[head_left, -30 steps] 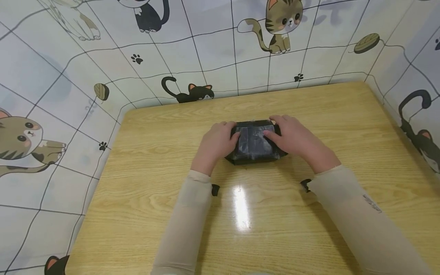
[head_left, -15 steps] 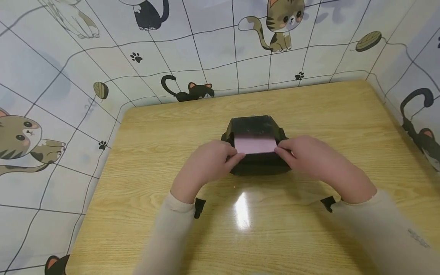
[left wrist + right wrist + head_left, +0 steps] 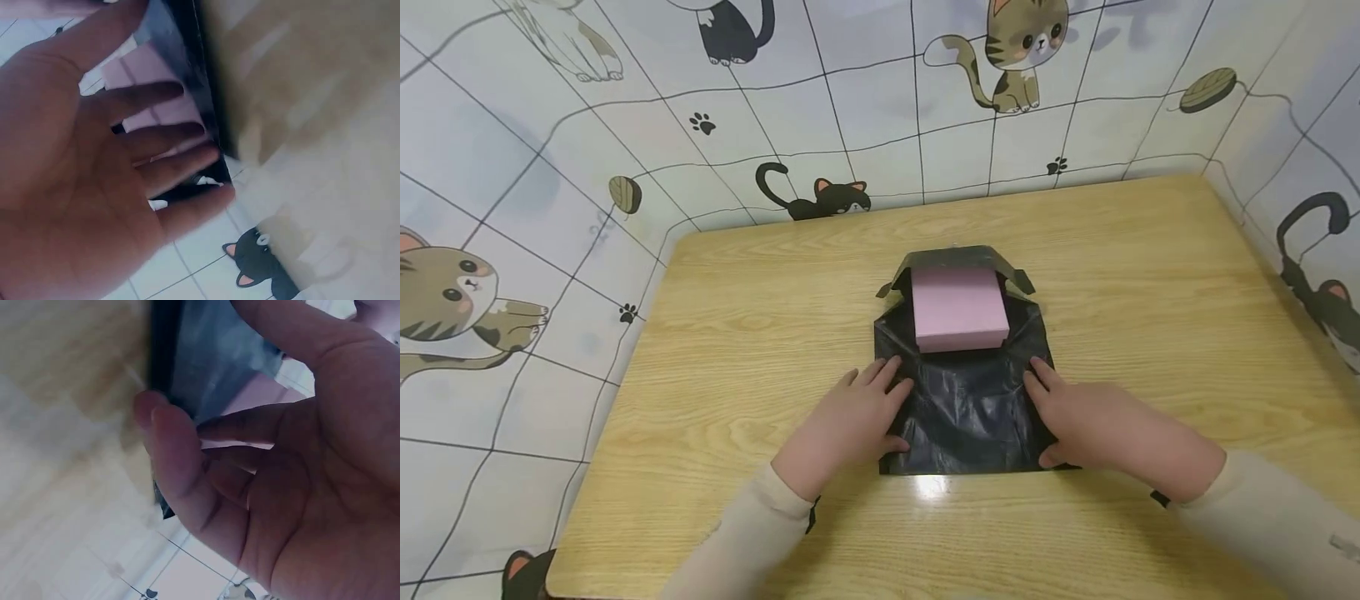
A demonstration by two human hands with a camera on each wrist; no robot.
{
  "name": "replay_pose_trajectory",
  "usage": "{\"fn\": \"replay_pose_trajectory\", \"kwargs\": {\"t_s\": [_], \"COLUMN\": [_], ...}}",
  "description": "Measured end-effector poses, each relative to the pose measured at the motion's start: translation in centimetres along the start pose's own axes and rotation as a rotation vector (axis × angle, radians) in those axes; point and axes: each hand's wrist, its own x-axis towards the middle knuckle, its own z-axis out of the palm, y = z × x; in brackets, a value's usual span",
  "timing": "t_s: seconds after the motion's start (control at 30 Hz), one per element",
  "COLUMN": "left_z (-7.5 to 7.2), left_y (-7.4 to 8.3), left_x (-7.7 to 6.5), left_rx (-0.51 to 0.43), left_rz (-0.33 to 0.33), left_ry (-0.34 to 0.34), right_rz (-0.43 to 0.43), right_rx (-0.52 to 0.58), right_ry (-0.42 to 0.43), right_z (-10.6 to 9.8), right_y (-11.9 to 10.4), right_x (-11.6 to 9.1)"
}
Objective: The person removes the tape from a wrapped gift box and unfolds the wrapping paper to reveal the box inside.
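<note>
A pink box sits toward the far end of a creased black wrapping sheet on the table. The near part of the sheet lies spread out toward me, while its far part stands up behind the box with folded corners. My left hand rests along the sheet's left edge, its fingers spread and straight in the left wrist view. On the opposite edge, my right hand touches the sheet with fingers lightly bent. The box shows partly behind the fingers in both wrist views.
The wood-grain table extends around the sheet on all sides. Walls printed with cats and a line grid stand behind it and at left and right. A bright reflection lies just before the sheet's near edge.
The black wrapping has been unfolded toward me, uncovering the pink box. Both hands have moved from its top down to the sides of the spread flap.
</note>
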Motion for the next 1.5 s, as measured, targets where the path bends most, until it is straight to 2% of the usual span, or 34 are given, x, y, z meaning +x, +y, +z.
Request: {"fn": "replay_pose_trajectory", "kwargs": {"t_s": [0.1, 0.17, 0.23, 0.3, 0.37, 0.47, 0.53, 0.67, 0.8, 0.87, 1.03, 1.13, 1.2, 1.27, 1.37, 1.5], "left_z": [0.7, 0.3, -0.7, -1.8, -2.8, -3.7, -4.1, -4.6, -4.8, -5.0, -6.3, -6.8, -6.9, -6.7, -6.1, -4.9], "left_y": [0.0, -0.2, -0.5, -1.0, -1.4, -2.0, -2.4, -3.0, -4.2, -4.9, -6.7, -7.6, -8.0, -8.4, -8.9, -9.2], "left_x": [0.2, 0.6, 1.4, 2.5, 3.6, 5.1, 6.0, 7.8, 9.7, 10.5, 12.2, 13.3, 14.0, 14.8, 15.6, 16.1], "left_rx": [0.032, 0.019, -0.011, -0.054, -0.106, -0.191, -0.274, -0.462, -0.612, -0.72, -1.053, -1.138, -1.108, -1.004, -0.779, -0.426], "left_rz": [-0.02, -0.022, -0.019, -0.021, -0.012, 0.0, 0.005, -0.011, -0.026, -0.041, -0.118, -0.159, -0.18, -0.187, -0.193, -0.189], "left_ry": [-0.01, -0.018, 0.002, 0.048, 0.127, 0.228, 0.264, 0.281, 0.313, 0.333, 0.335, 0.328, 0.314, 0.288, 0.231, 0.161], "right_rz": [-0.005, -0.014, -0.022, -0.024, -0.032, -0.036, -0.036, -0.037, -0.021, -0.005, 0.041, 0.062, 0.071, 0.071, 0.06, 0.052], "right_rx": [-0.009, -0.02, -0.008, 0.022, 0.067, 0.147, 0.194, 0.301, 0.454, 0.507, 0.526, 0.531, 0.528, 0.506, 0.437, 0.29], "right_ry": [-0.006, 0.019, 0.071, 0.144, 0.222, 0.286, 0.318, 0.376, 0.366, 0.361, 0.381, 0.374, 0.357, 0.334, 0.304, 0.257], "right_z": [0.2, -0.4, -1.6, -2.9, -4.0, -5.1, -5.5, -6.0, -7.0, -7.7, -9.5, -10.2, -10.3, -10.2, -9.6, -8.5], "right_y": [0.3, 0.8, 1.2, 1.7, 1.8, 1.5, 1.2, 1.2, 2.1, 2.6, 3.7, 4.5, 5.0, 5.5, 6.1, 6.9], "right_x": [0.0, 0.2, 0.5, 1.0, 1.5, 2.4, 3.1, 4.5, 6.1, 7.0, 9.4, 10.7, 11.4, 12.0, 12.8, 13.5]}}
